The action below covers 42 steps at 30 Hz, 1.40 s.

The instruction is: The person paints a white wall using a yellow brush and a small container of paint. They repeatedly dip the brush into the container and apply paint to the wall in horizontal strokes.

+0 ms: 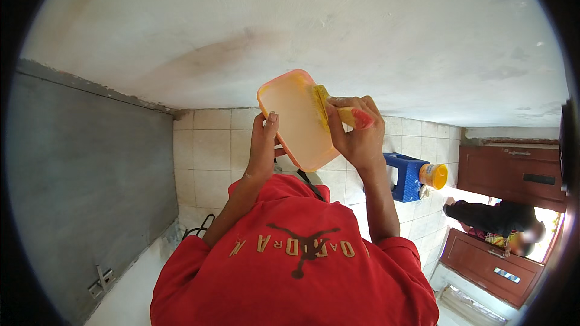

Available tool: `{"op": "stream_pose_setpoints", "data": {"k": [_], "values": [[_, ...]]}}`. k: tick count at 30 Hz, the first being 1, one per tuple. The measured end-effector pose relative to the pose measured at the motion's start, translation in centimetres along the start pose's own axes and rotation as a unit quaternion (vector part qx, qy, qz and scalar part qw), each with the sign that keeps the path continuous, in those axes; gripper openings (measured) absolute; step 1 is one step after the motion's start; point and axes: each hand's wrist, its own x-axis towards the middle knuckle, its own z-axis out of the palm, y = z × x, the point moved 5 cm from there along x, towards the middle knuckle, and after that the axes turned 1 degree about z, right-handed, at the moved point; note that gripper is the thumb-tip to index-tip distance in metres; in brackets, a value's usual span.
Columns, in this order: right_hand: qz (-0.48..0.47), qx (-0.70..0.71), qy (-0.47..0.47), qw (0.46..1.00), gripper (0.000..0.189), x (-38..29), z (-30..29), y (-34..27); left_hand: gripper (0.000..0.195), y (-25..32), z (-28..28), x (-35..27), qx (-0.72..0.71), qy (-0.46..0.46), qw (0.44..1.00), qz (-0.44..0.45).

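Note:
My left hand (pixel 265 138) grips the near left rim of an orange plastic tray (pixel 297 163), thumb over the edge and fingers beneath. A pale, whitish liquid, likely paint, covers the inside of the tray. In my right hand (pixel 362 138) is a wide brush (pixel 321 104) with yellowish bristles and a handle that ends in pinkish red. The brush lies at the right side of the tray, its bristles against the liquid or the rim; which one I cannot tell. Pale specks dot both hands.
A whitish wall (pixel 362 31) with brownish smears rises right ahead. To the left is a grey door (pixel 90 158) with a metal handle. A blue plastic stool (pixel 408 179) bearing a yellow bucket (pixel 434 176) stands on the tiled floor (pixel 213 145) at right. Beyond, a person (pixel 496 219) is at an open brown door (pixel 503 172).

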Motion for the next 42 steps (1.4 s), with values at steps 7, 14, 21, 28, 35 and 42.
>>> {"op": "stream_pose_setpoints", "data": {"k": [7,14,21,28,35,42], "values": [[-0.025,-0.009,0.029,0.999,0.01,-0.3,-0.2,-0.6,0.073,-0.3,-0.2,-0.4,-0.028,0.002,1.0,0.003],[0.079,0.095,0.056,0.991,0.009,-0.7,-0.1,0.3,0.063,0.1,-0.4,-0.2,-0.025,0.003,1.0,0.009],[0.198,0.086,0.152,0.964,0.017,-2.3,-1.2,4.0,0.067,-0.5,0.1,-0.3,-0.026,0.025,0.999,0.003],[0.377,0.3,0.318,0.817,0.035,-7.1,1.0,12.1,0.067,-1.6,0.0,-0.7,-0.011,0.039,0.999,-0.004],[0.457,0.363,0.289,0.759,0.028,-8.9,3.5,19.8,0.064,-1.6,1.4,-1.9,-0.004,0.045,0.999,-0.006],[0.401,0.355,0.244,0.808,0.036,-2.0,-1.3,20.8,0.059,-1.5,2.9,-3.5,0.01,0.068,0.998,0.007]]}}
